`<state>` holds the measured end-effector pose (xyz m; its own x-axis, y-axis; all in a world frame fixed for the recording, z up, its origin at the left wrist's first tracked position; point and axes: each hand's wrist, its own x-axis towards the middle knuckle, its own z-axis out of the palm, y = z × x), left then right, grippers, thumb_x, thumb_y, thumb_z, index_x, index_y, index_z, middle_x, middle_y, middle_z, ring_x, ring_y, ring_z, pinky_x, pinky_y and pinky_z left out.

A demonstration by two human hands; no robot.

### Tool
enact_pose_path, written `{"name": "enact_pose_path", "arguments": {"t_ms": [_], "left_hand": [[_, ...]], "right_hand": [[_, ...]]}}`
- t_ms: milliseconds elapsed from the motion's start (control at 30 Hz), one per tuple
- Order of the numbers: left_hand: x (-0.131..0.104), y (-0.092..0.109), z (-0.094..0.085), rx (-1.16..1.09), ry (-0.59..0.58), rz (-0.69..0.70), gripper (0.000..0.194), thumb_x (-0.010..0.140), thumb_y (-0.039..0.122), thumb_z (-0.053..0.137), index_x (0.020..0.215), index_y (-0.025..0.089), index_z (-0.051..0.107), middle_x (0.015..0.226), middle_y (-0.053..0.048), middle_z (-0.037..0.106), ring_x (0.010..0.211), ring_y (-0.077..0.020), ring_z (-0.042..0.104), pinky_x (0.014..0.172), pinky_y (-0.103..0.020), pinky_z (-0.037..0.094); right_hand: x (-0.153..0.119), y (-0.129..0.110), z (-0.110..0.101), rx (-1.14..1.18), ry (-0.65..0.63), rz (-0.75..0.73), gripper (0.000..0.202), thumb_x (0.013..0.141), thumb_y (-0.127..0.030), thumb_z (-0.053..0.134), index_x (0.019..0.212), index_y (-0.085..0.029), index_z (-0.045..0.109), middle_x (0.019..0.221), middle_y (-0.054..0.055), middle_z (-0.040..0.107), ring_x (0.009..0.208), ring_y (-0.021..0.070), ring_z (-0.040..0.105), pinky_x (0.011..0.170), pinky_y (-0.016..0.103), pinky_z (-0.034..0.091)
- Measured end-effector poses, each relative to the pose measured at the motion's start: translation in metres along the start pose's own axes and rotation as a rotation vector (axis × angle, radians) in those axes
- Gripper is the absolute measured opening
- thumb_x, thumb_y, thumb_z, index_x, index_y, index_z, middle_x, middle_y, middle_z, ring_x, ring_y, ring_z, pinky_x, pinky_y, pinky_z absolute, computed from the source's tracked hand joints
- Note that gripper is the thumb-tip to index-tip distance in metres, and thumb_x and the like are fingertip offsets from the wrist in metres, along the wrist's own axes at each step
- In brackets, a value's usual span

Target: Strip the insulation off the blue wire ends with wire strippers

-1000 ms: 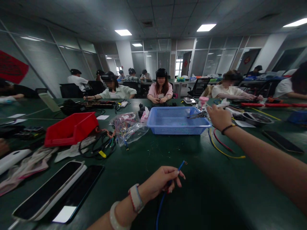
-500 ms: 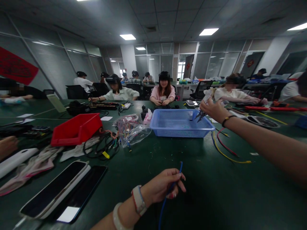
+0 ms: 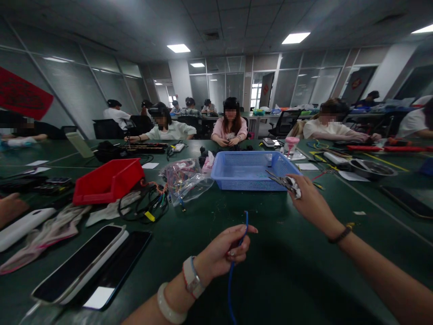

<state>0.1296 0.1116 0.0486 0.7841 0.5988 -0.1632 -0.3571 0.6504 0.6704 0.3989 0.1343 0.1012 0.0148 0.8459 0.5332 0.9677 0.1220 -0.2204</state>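
Observation:
My left hand (image 3: 225, 249) pinches a blue wire (image 3: 231, 289) between thumb and fingers. The wire's tip points up past the fingertips, and its length hangs down toward the table's near edge. In my right hand (image 3: 313, 207) is a pair of pliers (image 3: 280, 181), with something white around the handles. Their dark metal jaws point left, in front of the blue basket (image 3: 250, 184). A gap separates the jaws from the wire. My fingers partly hide the handles.
On the green table (image 3: 203, 280) lie two phones (image 3: 81, 264), gloves (image 3: 50, 237), a red bin (image 3: 106, 183), black cables (image 3: 144, 207) and a clear bag of wires (image 3: 189, 180). A metal bowl (image 3: 372, 169) stands at right. Several people sit beyond; another person's hand (image 3: 13, 207) is at left.
My right hand has come down and nearer with the pliers, from above the basket's right end to its front. My left hand has risen slightly and shifted left with the blue wire.

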Motion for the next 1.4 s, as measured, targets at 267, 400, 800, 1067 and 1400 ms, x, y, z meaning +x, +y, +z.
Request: {"name": "enact_pose_path", "arguments": {"t_ms": [267,400,800,1067,1400], "left_hand": [[-0.003,0.01,0.011,0.265,0.075,0.06,0.026,0.082,0.037,0.066,0.09,0.013,0.058,0.085,-0.003,0.065,0.035,-0.0001,0.043,0.028,-0.014,0.02],[-0.003,0.018,0.02,0.366,0.191,0.083,0.028,0.082,0.038,0.066,0.091,0.012,0.059,0.086,-0.004,0.067,0.038,-0.0006,0.048,0.03,-0.012,0.023],[-0.005,0.04,0.04,0.735,0.323,0.035,0.022,0.085,0.033,0.058,0.094,0.013,0.057,0.09,-0.006,0.067,0.044,-0.0048,0.056,0.032,-0.014,0.028],[0.026,0.005,0.023,0.805,0.336,0.141,0.019,0.09,0.033,0.047,0.092,0.015,0.052,0.072,0.002,0.059,0.039,-0.0023,0.033,0.039,-0.016,0.023],[0.029,-0.027,0.019,0.805,0.379,0.349,0.027,0.094,0.043,0.04,0.09,0.017,0.047,0.071,0.004,0.044,0.058,-0.0096,0.038,0.056,-0.021,0.032]], "right_hand": [[-0.057,-0.007,0.019,0.184,-0.139,0.077,0.018,0.088,-0.022,0.042,0.103,-0.021,0.053,0.103,0.01,0.059,0.091,0.0227,0.059,0.078,0.037,0.047],[-0.06,-0.01,0.013,0.362,-0.208,0.064,0.017,0.088,-0.028,0.046,0.099,-0.022,0.057,0.103,0.008,0.059,0.087,0.0207,0.06,0.076,0.036,0.048],[-0.067,-0.019,0.029,1.173,-0.579,0.443,0.054,0.073,-0.053,0.066,0.111,-0.015,0.057,0.073,0.001,0.065,0.041,0.0075,0.05,0.038,0.021,0.042],[-0.066,-0.017,0.03,1.293,-0.547,0.484,0.051,0.071,-0.049,0.07,0.109,-0.016,0.058,0.074,0.001,0.068,0.043,0.0092,0.055,0.042,0.023,0.048],[-0.08,-0.046,0.022,1.67,-0.71,0.602,0.04,0.081,-0.044,0.062,0.113,-0.019,0.059,0.095,0.006,0.07,0.043,0.0064,0.055,0.04,0.02,0.047]]}}
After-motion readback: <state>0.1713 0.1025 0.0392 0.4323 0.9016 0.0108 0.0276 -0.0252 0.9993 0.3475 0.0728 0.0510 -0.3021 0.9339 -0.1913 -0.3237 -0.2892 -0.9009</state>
